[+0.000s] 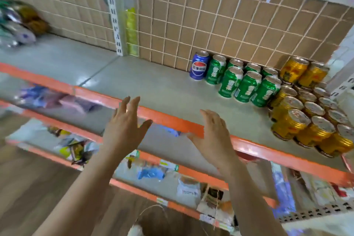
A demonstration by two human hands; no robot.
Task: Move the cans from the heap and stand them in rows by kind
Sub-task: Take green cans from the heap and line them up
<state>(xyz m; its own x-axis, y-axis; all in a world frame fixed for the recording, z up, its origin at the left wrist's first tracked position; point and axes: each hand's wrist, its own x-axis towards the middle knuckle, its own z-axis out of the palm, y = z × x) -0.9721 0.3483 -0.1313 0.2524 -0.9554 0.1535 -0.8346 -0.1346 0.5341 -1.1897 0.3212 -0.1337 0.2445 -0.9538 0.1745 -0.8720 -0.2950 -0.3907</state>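
Left hand (124,128) and right hand (212,136): both spread, fingers straight, holding nothing, just short of the orange shelf edge (172,120). Right of the right hand: gold cans (298,120) in rows. Beyond them are green cans (247,86), then one blue can (199,66) at the back wall. The heap (17,23) is far ahead-left of the left hand, blurred. My read: reach left, grip one can by its side, stand it beside its kind. Blue can shows a Pepsi logo; other labels unreadable.

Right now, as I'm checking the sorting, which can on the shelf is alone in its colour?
The blue can, standing upright at the left end of the group, beside the green cans. Every other can is one of those or one of the gold cans.
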